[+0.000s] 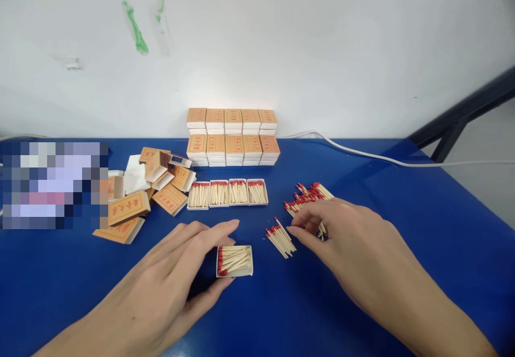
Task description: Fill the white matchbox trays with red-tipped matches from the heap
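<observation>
My left hand is curved round a small white matchbox tray, thumb at its near side and fingers at its far side. Matches lie in that tray, red heads to the left. My right hand has thumb and index fingertips drawn together beside a small group of loose matches; whatever lies between the tips is too small to make out. Beyond the right hand, a larger heap of red-headed matches is partly hidden by its fingers.
Several filled trays stand in a row ahead. Behind them, closed matchboxes are stacked by the white wall. Orange sleeves and white trays are piled left. A white cable crosses the blue table.
</observation>
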Available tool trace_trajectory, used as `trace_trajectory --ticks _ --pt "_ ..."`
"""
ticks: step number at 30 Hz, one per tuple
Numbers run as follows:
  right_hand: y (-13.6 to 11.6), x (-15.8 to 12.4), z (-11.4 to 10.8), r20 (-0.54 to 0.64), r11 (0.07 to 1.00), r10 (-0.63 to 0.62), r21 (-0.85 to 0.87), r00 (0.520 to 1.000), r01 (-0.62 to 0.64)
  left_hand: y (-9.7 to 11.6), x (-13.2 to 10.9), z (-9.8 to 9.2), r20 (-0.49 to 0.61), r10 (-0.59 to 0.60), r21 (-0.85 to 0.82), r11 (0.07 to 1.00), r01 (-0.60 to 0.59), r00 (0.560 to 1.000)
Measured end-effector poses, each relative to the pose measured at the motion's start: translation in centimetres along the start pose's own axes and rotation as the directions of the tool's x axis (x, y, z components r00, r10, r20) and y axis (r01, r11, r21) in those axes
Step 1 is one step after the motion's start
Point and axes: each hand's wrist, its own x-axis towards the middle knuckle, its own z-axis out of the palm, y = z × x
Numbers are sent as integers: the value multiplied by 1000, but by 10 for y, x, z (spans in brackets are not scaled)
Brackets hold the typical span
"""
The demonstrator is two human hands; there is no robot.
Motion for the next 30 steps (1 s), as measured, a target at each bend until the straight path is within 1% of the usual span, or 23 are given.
trace_trajectory --ticks 3,7,15,20,27,30 --pt "0 0 0 -21 1000 -17 9 1000 17 1 0 0 -4 -10 -10 1000 10 1000" --pt "-3 1 -2 33 1000 -13 2 999 13 2 1 -2 -4 -7 -27 1000 6 1000" --pt "-2 1 0 10 999 -21 -27 1000 21 0 1 0 -2 -9 -23 1000 9 1000" --pt "-3 -1 -2 65 1000 -3 -6 998 4 2 0 -2 4 -13 -14 1000 13 1000" --pt "-2 0 -3 75 1000 -27 3 997 27 1 1 -2 -13 -17 -15 1000 16 1000" --pt "-3 0 -4 103 999 -27 -13 994 29 0 1 0 -13 -22 -21 1000 22 1000"
